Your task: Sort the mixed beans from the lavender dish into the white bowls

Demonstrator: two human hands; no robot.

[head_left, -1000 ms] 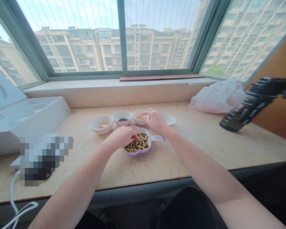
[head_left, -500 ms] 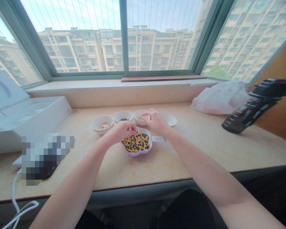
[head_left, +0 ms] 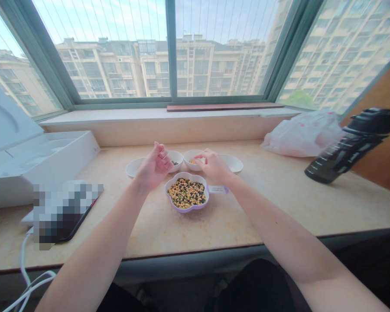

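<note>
A purple-rimmed, lobed bowl (head_left: 188, 210) stands in front of me, full of mixed yellow, black and green beans (head_left: 186, 193). My left hand (head_left: 156, 167) is raised to its left, palm turned upward and fingers curled in; what they hold, if anything, is hidden. Behind that hand, a white bowl (head_left: 132, 167) is partly covered. Beside it is a white bowl (head_left: 178, 157) with dark beans. My right hand (head_left: 212, 164) dips with pinched fingertips into a white bowl (head_left: 189, 155) of yellow beans; whatever is between them is too small to see. Another white bowl (head_left: 234, 162) stands behind my right wrist.
A white label (head_left: 217, 189) lies right of the lobed bowl. On the left are an open white box (head_left: 65, 149), a blurred-out device (head_left: 65, 212) and a white cable (head_left: 24, 260). On the right, a plastic bag (head_left: 302, 134) and a dark bottle (head_left: 341, 151) stand below the window.
My left hand has moved from above the lobed bowl up and leftward, turning its palm upward. My right hand has stayed at the bowl of yellow beans.
</note>
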